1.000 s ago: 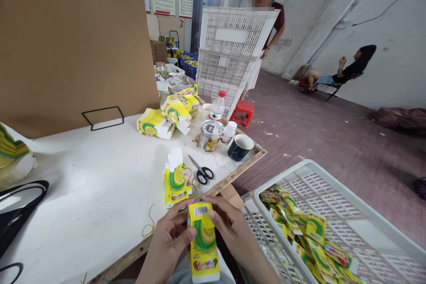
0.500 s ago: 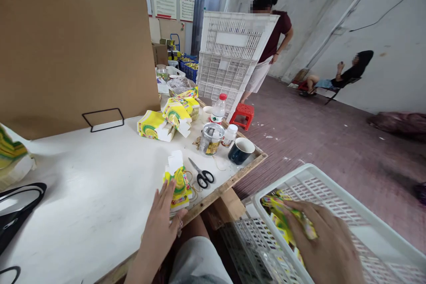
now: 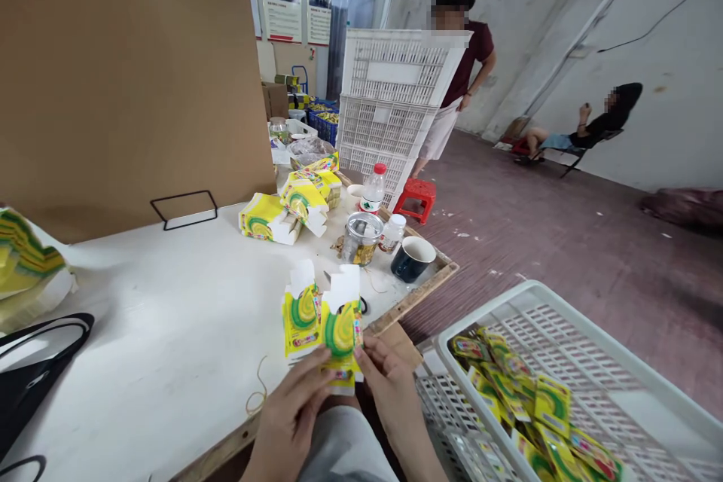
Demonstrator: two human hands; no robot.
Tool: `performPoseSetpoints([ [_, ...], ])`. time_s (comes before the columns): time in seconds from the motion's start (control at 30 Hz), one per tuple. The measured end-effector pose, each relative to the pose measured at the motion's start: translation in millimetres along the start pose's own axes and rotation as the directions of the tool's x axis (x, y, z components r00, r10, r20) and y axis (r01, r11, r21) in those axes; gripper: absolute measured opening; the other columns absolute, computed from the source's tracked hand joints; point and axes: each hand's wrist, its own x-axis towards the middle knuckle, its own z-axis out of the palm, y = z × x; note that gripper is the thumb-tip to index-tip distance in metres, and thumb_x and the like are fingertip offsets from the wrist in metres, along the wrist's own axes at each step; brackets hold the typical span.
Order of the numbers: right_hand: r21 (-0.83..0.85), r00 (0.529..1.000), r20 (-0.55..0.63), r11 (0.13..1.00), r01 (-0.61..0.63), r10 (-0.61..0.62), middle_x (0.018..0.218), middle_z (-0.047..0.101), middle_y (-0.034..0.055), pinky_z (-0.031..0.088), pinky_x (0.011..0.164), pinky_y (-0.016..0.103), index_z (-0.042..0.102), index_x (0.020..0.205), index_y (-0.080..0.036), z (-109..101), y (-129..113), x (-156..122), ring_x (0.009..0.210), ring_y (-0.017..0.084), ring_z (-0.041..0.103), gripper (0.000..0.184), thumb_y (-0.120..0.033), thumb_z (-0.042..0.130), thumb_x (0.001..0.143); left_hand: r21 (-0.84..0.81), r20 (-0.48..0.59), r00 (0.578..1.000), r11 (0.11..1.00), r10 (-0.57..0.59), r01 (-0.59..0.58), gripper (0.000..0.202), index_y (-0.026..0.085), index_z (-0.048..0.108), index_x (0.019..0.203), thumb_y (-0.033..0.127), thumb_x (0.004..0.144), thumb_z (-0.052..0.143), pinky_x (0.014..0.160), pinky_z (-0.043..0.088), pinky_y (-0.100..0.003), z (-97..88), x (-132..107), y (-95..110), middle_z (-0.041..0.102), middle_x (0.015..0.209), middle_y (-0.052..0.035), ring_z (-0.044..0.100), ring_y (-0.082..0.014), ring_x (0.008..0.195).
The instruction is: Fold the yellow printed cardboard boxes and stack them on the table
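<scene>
At the table's front edge, both my hands are closed on a flat yellow and green carton (image 3: 340,327) with its white flap pointing up. My left hand (image 3: 299,392) grips its lower left side, and my right hand (image 3: 389,376) pinches its right edge. Just left of it, more flat cartons (image 3: 300,312) of the same print lie on the table. The scissors (image 3: 364,306) are mostly hidden behind the held carton. To the right, a white basket (image 3: 534,290) has many small yellow packets (image 3: 552,403) lying in it.
A dark mug (image 3: 405,265), a clear tub (image 3: 361,241) and a red-capped bottle (image 3: 373,192) stand at the table's right edge. Carton bundles (image 3: 268,218) lie behind. A rubber band (image 3: 257,399) is near the front edge. Beyond stacked crates (image 3: 387,113) a person stands; another sits.
My right hand has left the basket and come to the carton in front of me. My left hand has shifted from lying flat on the cartons to gripping one, now raised.
</scene>
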Motion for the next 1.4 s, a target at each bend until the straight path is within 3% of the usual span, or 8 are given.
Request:
performPoseSetpoints([
  [0.07,0.058,1.0,0.001,0.998,0.009,-0.01,0.096,0.068,0.0112,0.051,0.082,0.032,0.058,0.107,-0.012,-4,7,-8,0.081,0.018,0.063,0.059,-0.056,0.076,0.072,-0.306,-0.036,0.949,0.908,-0.312,0.287,0.039,0.028,0.063,0.131,0.023,0.092,0.061,0.107,0.046,-0.029,2.7,-1,-1,0.057,0.141,-0.0071,0.055,-0.0202,0.129],
  [0.17,0.132,0.998,0.06,0.991,-0.001,-0.007,0.078,0.065,0.004,0.049,0.068,0.024,0.055,0.106,-0.015,-2,23,-20,0.064,0.011,0.057,0.05,-0.051,0.075,0.077,-0.74,0.135,0.701,0.399,-0.7,0.542,0.045,0.025,0.069,0.122,0.042,0.081,0.074,0.104,0.05,-0.037,6.1,2,2,0.062,0.134,-0.01,0.057,-0.0277,0.126],
  [0.23,0.173,0.997,0.077,0.985,-0.027,0.014,0.069,0.06,0.0011,0.046,0.062,0.021,0.056,0.1,-0.015,2,33,-24,0.056,0.008,0.051,0.047,-0.05,0.077,0.075,-0.831,0.312,0.574,0.075,-0.757,0.551,0.042,0.024,0.077,0.104,0.047,0.069,0.082,0.101,0.051,-0.039,7.1,5,8,0.072,0.116,-0.0095,0.064,-0.0297,0.116],
  [0.3,0.196,0.996,0.086,0.979,-0.05,0.034,0.074,0.062,0.0025,0.047,0.064,0.021,0.058,0.097,-0.015,6,38,-25,0.061,0.009,0.055,0.046,-0.049,0.078,0.075,-0.84,0.439,0.583,-0.082,-0.684,0.537,0.036,0.025,0.079,0.096,0.046,0.067,0.084,0.1,0.051,-0.04,6.6,9,16,0.075,0.105,-0.0087,0.068,-0.0285,0.107],
  [0.47,0.053,0.997,0.077,0.999,0.006,-0.01,0.097,0.066,0.0083,0.048,0.081,0.023,0.062,0.098,-0.012,5,31,-26,0.09,0.014,0.061,0.045,-0.05,0.076,0.077,-0.841,0.497,0.735,-0.046,-0.462,0.54,0.041,0.025,0.075,0.114,0.039,0.075,0.079,0.096,0.051,-0.034,4.6,14,26,0.072,0.112,-0.0096,0.068,-0.0244,0.102],
  [0.8,-0.178,0.999,0.016,0.983,0.047,-0.045,0.074,0.059,0.0046,0.043,0.063,0.02,0.056,0.08,-0.011,7,29,-35,0.068,0.01,0.051,0.047,-0.058,0.064,0.084,-0.754,0.275,0.671,0.279,-0.688,0.595,0.051,0.015,0.055,0.12,0.042,0.082,0.074,0.083,0.053,-0.031,18.9,9,15,0.072,0.108,-0.0125,0.069,-0.0237,0.099],
  [1.0,-0.112,0.972,0.176,0.978,0.175,-0.154,0.117,0.058,0.0095,0.051,0.084,0.026,0.038,0.137,-0.021,-2,6,-33,0.091,0.014,0.06,0.059,-0.043,0.064,0.089,-0.682,0.221,0.745,0.446,-0.629,0.579,0.068,0.022,0.03,0.14,0.042,0.087,0.067,0.088,0.051,-0.034,5.3,14,30,0.068,0.119,-0.0136,0.067,-0.0251,0.106],
  [1.4,-0.307,0.944,0.231,0.903,0.3,-0.235,0.078,0.054,0.0046,0.042,0.064,0.019,0.057,0.084,-0.012,-19,-25,-21,0.072,0.01,0.051,0.036,-0.047,0.054,0.094,-0.781,0.455,0.737,0.173,-0.5,0.6,0.075,0.029,0.036,0.139,0.034,0.077,0.079,0.077,0.052,-0.031,6.1,6,41,0.07,0.111,-0.0107,0.069,-0.0252,0.099],
])
